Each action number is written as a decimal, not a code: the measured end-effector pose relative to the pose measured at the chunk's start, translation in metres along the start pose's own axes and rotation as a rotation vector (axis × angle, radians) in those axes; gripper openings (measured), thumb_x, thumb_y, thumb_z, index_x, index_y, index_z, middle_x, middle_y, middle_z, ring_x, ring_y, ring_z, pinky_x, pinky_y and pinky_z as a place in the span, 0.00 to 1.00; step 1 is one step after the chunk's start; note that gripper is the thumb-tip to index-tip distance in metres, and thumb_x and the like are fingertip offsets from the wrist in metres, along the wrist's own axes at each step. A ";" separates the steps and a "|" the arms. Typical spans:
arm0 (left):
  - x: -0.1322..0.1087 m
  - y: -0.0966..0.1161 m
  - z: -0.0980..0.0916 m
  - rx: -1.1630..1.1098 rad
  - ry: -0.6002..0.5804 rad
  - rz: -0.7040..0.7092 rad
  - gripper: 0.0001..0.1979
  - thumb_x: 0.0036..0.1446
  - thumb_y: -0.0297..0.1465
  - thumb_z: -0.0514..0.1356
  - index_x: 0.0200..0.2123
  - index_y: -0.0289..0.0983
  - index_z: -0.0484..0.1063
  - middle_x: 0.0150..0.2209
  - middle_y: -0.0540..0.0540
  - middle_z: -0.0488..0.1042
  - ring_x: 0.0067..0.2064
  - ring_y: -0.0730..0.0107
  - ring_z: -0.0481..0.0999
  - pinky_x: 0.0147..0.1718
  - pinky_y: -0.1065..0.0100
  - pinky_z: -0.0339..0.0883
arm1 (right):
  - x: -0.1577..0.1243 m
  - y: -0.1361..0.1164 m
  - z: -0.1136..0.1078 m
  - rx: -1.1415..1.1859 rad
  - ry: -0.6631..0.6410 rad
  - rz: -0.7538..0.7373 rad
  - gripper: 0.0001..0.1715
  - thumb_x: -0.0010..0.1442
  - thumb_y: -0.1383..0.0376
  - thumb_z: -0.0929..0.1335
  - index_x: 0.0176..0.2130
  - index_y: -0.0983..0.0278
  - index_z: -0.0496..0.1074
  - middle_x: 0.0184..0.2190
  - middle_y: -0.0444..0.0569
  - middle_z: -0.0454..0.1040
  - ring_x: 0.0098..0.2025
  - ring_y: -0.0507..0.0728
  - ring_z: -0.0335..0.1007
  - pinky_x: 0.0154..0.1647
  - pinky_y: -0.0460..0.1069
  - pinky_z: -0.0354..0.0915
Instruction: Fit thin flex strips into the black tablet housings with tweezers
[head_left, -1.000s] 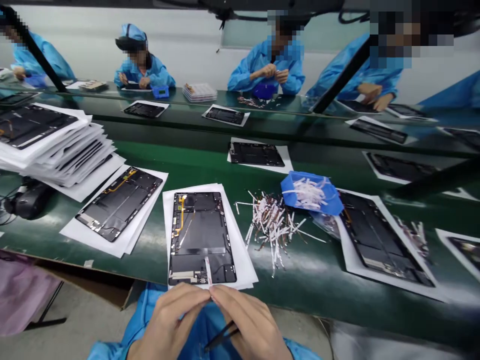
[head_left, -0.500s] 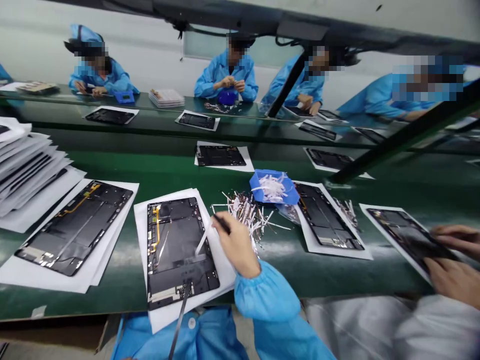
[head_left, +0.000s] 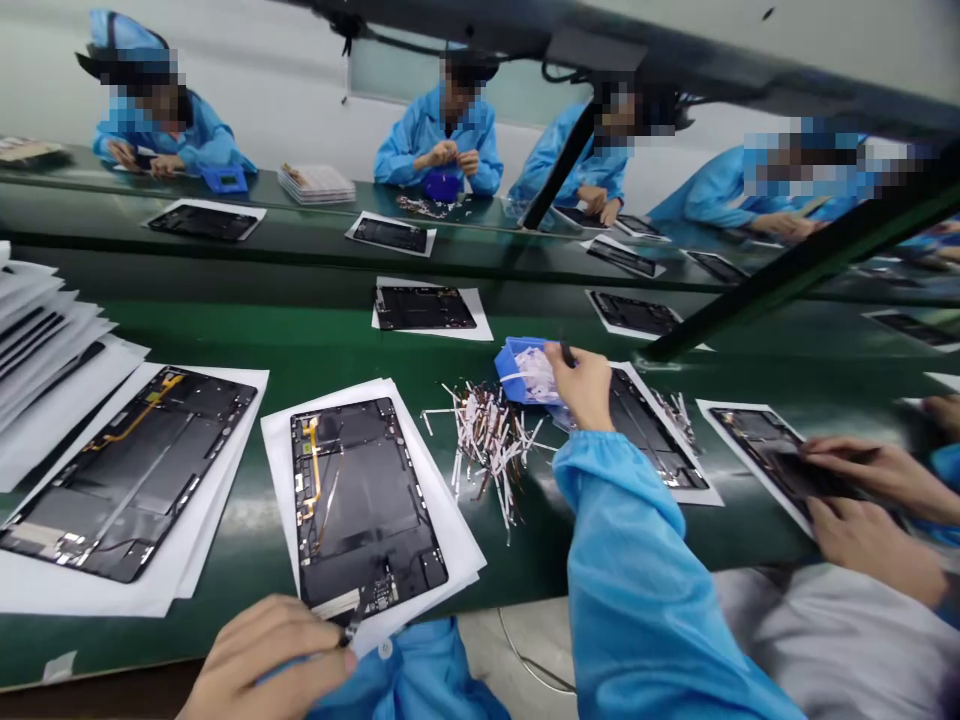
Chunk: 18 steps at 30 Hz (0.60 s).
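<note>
- Black rectangular shell (head_left: 367,500) on white paper (head_left: 459,545), likely against scratches.
- My left hand (head_left: 266,660) pinches thin dark strip (head_left: 364,603), presumably steadying it.
- Right hand (head_left: 589,390) grips black tool (head_left: 568,355) beside blue bin (head_left: 513,387).

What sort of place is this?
Probably an electronics assembly or repair workshop: black tablet-like devices with exposed innards lie on white paper sheets along a long green worktable, with blue-smocked workers opposite.

Lying on paper (head_left: 459,545) at the near edge of the tabletop (head_left: 536,570), a tablet shell (head_left: 364,490); rightward, strips (head_left: 487,430) before a bin (head_left: 516,391) holding more; leftward, another shell (head_left: 142,470) before a sheet stack (head_left: 67,365).
</note>
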<state>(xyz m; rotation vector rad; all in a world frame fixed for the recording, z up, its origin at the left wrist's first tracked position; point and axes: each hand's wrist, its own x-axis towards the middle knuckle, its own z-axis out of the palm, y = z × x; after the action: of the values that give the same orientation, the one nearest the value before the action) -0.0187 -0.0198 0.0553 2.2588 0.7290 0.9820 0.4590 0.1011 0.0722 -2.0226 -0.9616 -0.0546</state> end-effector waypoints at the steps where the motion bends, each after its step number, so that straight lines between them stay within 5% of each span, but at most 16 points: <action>1: 0.004 -0.001 0.000 0.011 -0.053 0.032 0.30 0.55 0.24 0.58 0.56 0.61 0.73 0.40 0.57 0.83 0.33 0.55 0.84 0.31 0.57 0.82 | -0.003 -0.002 -0.004 -0.020 0.004 -0.009 0.24 0.57 0.52 0.69 0.34 0.73 0.80 0.32 0.65 0.80 0.42 0.70 0.76 0.45 0.60 0.67; 3: 0.013 -0.003 -0.001 0.013 -0.135 0.080 0.32 0.58 0.22 0.56 0.61 0.57 0.68 0.43 0.54 0.83 0.37 0.56 0.83 0.34 0.57 0.81 | -0.018 -0.011 -0.011 -0.042 0.012 -0.034 0.25 0.61 0.52 0.67 0.38 0.72 0.80 0.35 0.63 0.81 0.42 0.69 0.76 0.46 0.60 0.67; 6: 0.036 -0.006 -0.003 -0.066 -0.026 0.067 0.27 0.61 0.20 0.58 0.58 0.52 0.72 0.39 0.49 0.82 0.35 0.64 0.81 0.32 0.62 0.77 | -0.071 -0.031 -0.017 -0.001 -0.051 -0.139 0.23 0.63 0.51 0.66 0.39 0.66 0.79 0.36 0.57 0.81 0.41 0.64 0.77 0.47 0.57 0.69; 9: 0.067 -0.013 -0.002 -0.121 0.108 0.000 0.16 0.63 0.26 0.62 0.50 0.50 0.78 0.32 0.50 0.76 0.31 0.72 0.74 0.27 0.70 0.70 | -0.146 -0.048 -0.011 0.228 -0.336 -0.449 0.11 0.65 0.61 0.67 0.38 0.62 0.79 0.39 0.52 0.81 0.43 0.60 0.78 0.48 0.55 0.73; 12: 0.099 -0.032 0.003 -0.024 0.116 -0.094 0.07 0.63 0.31 0.63 0.43 0.46 0.81 0.34 0.49 0.72 0.35 0.71 0.73 0.32 0.70 0.69 | -0.208 -0.054 0.000 0.301 -0.523 -0.558 0.11 0.66 0.69 0.65 0.42 0.61 0.78 0.44 0.52 0.79 0.44 0.57 0.79 0.44 0.50 0.76; 18: 0.134 -0.081 0.027 0.120 0.005 -0.222 0.04 0.62 0.32 0.64 0.36 0.41 0.81 0.37 0.48 0.73 0.41 0.67 0.73 0.42 0.65 0.67 | -0.241 -0.049 0.017 0.183 -0.562 -0.590 0.15 0.66 0.72 0.64 0.47 0.61 0.76 0.50 0.55 0.77 0.40 0.57 0.81 0.37 0.48 0.78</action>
<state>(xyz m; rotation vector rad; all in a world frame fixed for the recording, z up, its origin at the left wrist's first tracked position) 0.0598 0.1178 0.0476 2.2177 1.0404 0.8578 0.2533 -0.0175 0.0060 -1.5461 -1.8233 0.2870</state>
